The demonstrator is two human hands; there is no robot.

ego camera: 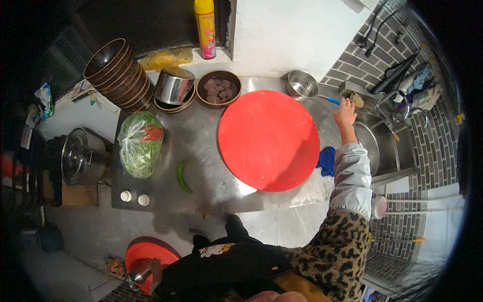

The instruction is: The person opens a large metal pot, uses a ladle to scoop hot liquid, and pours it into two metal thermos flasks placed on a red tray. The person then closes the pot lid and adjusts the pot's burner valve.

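My right hand (345,113), in a pale sleeve cover, reaches to the ledge at the sink's far-left corner. Its fingers are at a tan, lumpy thing (356,100); whether they grip it is unclear. Just left of the fingers is a blue handle (334,100). The steel sink (405,151) has a round metal basin (366,143) in it. A large red round board or lid (268,140) lies on the steel table (203,151), left of my forearm. Beside it is a crumpled blue cloth (326,161). My left hand is out of view.
Steel pot (303,85), bowl of dark chunks (219,88), upturned metal pot (174,86) and tilted brown bowl stack (119,75) line the back. Bagged greens (141,145), a green pepper (183,177) and two white caps (134,197) lie left. A red basin (145,251) is on the floor.
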